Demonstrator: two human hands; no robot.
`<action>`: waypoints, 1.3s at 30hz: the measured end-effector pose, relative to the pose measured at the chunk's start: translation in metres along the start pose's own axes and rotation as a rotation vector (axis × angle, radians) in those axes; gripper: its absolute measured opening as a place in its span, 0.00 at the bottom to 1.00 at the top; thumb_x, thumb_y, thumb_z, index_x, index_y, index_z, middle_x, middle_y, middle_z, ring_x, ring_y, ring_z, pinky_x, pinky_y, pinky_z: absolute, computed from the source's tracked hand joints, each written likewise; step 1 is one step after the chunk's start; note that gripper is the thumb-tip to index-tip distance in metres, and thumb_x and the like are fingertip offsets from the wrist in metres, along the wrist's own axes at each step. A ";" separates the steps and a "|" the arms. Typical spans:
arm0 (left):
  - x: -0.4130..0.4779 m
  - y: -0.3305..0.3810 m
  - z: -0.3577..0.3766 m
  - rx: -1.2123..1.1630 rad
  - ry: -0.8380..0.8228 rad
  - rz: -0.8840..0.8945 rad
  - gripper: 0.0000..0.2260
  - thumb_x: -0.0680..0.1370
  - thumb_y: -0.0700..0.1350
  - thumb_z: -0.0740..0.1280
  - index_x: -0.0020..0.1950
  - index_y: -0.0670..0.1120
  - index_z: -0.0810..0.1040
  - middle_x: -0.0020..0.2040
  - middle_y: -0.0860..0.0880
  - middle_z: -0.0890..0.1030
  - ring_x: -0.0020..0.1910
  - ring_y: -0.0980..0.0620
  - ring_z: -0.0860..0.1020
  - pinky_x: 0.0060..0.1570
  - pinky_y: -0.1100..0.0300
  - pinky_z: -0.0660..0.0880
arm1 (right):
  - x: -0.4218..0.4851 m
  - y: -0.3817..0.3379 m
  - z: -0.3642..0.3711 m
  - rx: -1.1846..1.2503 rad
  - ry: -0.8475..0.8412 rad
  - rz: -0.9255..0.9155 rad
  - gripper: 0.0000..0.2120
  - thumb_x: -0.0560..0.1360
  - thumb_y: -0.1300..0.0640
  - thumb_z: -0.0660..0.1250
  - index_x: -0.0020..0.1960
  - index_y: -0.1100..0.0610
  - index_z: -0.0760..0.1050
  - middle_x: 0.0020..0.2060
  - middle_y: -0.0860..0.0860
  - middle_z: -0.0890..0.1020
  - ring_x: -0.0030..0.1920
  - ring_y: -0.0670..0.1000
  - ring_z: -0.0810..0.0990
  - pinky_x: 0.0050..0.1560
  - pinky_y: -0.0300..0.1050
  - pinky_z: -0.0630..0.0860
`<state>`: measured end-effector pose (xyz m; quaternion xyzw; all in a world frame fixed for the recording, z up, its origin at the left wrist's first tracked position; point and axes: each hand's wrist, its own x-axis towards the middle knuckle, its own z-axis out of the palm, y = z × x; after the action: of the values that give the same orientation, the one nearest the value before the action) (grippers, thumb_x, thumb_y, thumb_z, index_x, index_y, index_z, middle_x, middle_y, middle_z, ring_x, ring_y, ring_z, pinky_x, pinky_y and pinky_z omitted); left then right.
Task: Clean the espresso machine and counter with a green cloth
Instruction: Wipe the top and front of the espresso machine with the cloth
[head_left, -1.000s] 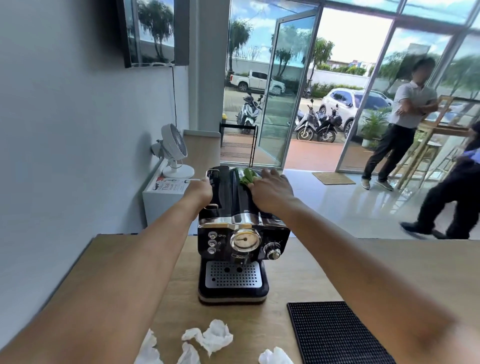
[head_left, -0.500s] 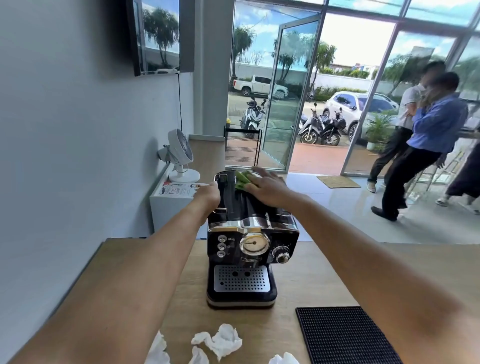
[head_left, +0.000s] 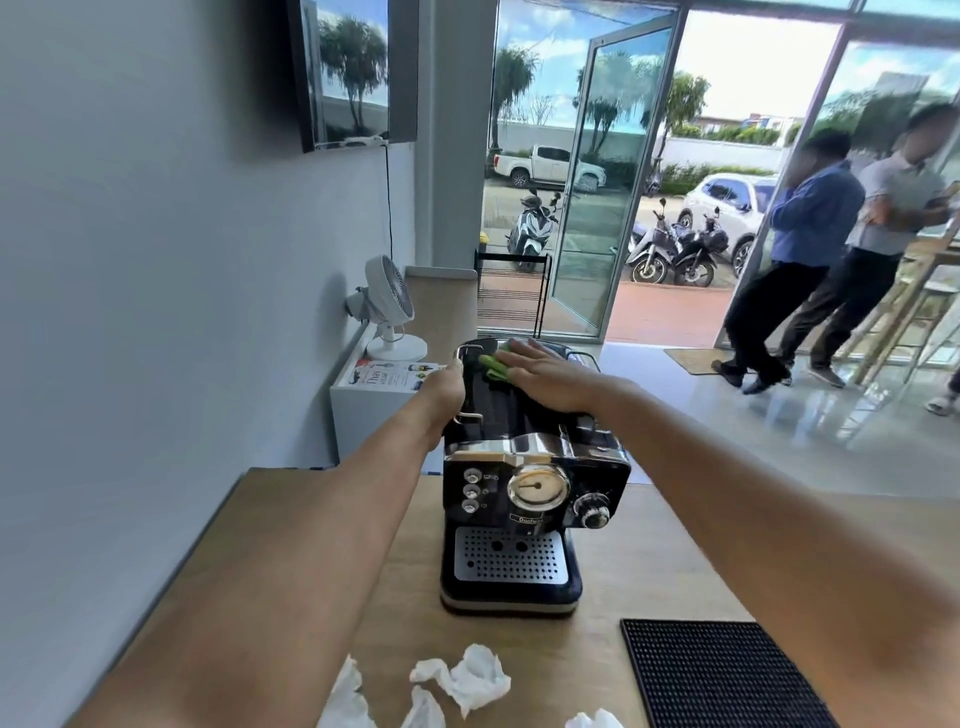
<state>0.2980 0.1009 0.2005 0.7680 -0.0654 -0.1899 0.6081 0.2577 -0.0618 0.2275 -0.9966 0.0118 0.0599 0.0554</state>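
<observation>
Presently we list, largest first. Item one: our wooden bench (head_left: 649, 545), running along a pale grey wall. Item two: the black and chrome espresso machine (head_left: 530, 493), standing upright near the middle of the bench, round gauge, three small buttons and one knob facing us, perforated steel drip tray at its foot. Item three: a black ribbed mat (head_left: 722, 675), lying flat on the bench to the right of the machine and nearer to us, apart from it. Item four: a white desk fan (head_left: 389, 306) on a low white cabinet (head_left: 363, 410) beyond the bench's far left end. Item five: several crumpled white tissues (head_left: 462, 675), scattered on the bench at the near edge, in front of the machine. Item six: our right hand (head_left: 550, 374), laid flat and palm down on the machine's top, fingers stretched out and close together, pressing the cloth beneath them. Item seven: our left hand (head_left: 447, 384), set against the machine's upper left edge by the chrome rail; we cannot tell how far its fingers are curled. Item eight: the green cloth (head_left: 492, 365), bunched on the machine's top toward the rear left, showing just past our right fingertips.
</observation>
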 end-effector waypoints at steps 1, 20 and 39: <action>0.000 0.000 0.000 0.000 -0.004 0.001 0.25 0.83 0.56 0.48 0.76 0.43 0.61 0.75 0.46 0.63 0.73 0.47 0.63 0.69 0.55 0.60 | 0.011 -0.009 0.004 -0.006 0.019 0.027 0.27 0.80 0.42 0.41 0.79 0.42 0.50 0.80 0.46 0.48 0.79 0.49 0.39 0.78 0.56 0.43; -0.005 0.002 0.000 0.044 0.008 0.002 0.23 0.83 0.54 0.49 0.70 0.42 0.68 0.69 0.45 0.71 0.67 0.46 0.70 0.64 0.56 0.64 | -0.056 -0.040 0.024 -0.029 0.101 -0.149 0.23 0.83 0.45 0.43 0.78 0.42 0.54 0.78 0.39 0.54 0.78 0.43 0.48 0.77 0.48 0.46; -0.012 0.000 -0.001 0.095 0.088 0.004 0.25 0.81 0.56 0.53 0.70 0.41 0.69 0.68 0.42 0.72 0.65 0.42 0.71 0.64 0.50 0.67 | -0.128 0.003 0.079 -0.077 0.702 -0.470 0.21 0.77 0.66 0.63 0.69 0.55 0.74 0.69 0.51 0.74 0.70 0.54 0.72 0.62 0.54 0.77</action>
<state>0.2873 0.1054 0.2034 0.8033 -0.0490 -0.1516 0.5738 0.1208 -0.0535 0.1648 -0.9334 -0.1999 -0.2972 0.0227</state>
